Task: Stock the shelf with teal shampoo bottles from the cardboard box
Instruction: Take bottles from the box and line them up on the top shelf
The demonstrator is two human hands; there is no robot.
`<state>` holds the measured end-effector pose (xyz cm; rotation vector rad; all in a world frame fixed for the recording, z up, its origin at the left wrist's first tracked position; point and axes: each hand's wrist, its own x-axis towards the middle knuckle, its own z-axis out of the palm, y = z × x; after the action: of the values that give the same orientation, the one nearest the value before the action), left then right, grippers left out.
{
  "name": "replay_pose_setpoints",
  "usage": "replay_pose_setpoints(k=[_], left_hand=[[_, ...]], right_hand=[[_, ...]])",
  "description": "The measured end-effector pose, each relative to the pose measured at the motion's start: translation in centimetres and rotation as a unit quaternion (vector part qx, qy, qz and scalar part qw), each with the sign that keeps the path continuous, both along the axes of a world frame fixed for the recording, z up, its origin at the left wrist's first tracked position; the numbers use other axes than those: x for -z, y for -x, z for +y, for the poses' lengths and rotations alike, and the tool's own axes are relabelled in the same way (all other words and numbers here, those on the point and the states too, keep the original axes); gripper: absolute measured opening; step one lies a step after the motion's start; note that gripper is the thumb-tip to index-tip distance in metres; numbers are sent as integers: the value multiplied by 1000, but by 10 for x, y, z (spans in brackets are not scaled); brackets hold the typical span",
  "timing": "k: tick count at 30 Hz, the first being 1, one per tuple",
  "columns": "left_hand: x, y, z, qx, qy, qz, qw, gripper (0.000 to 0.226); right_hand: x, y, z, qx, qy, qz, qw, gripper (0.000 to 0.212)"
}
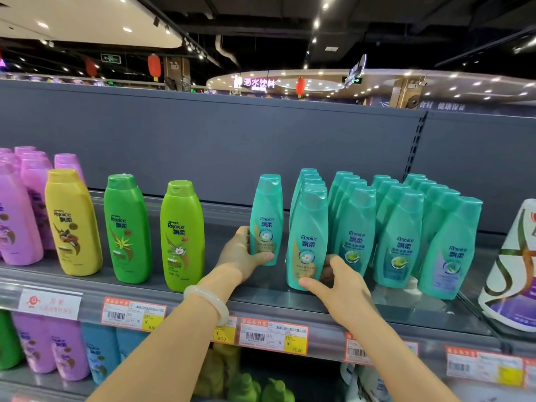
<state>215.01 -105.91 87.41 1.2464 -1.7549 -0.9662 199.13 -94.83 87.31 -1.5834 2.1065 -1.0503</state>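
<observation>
Five rows of teal shampoo bottles [356, 233] are seen on the grey shelf [261, 300], one behind another; the rear bottles are largely hidden, so the full count cannot be told. One single teal bottle [266, 219] stands apart, left of the rows. Further left, one lime-green bottle [182, 236], one dark green bottle [127, 227], one yellow bottle [72, 221] and a group of purple bottles [20, 210] are shown. Price tags [272, 338] are fixed along the shelf edge. The single bottle is grasped at its base by the left hand [242, 256], which wears a pale bangle [208, 303]. The front bottle [307, 242] of the leftmost row is pinched low by the right hand [339, 282].
</observation>
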Motion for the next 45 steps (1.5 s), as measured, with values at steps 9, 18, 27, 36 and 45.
replay_pose_setpoints(k=[9, 18, 27, 36, 45], left_hand=[[-4, -6, 16, -52, 39, 9, 998, 65], [51, -37, 130, -137, 309, -30, 941, 39], [205, -147, 258, -277, -39, -251, 927, 62], [317, -242, 390, -371, -262, -304, 837, 52], [444, -313, 430, -329, -434, -261, 797, 55]], right_hand=[[4, 2, 4, 6, 53, -18, 998, 56], [31, -16, 35, -150, 454, 112, 871, 31], [159, -142, 78, -451, 77, 266, 848, 43], [311, -249, 121, -590, -135, 390, 694, 44], [452, -343, 140, -602, -276, 432, 613, 44]])
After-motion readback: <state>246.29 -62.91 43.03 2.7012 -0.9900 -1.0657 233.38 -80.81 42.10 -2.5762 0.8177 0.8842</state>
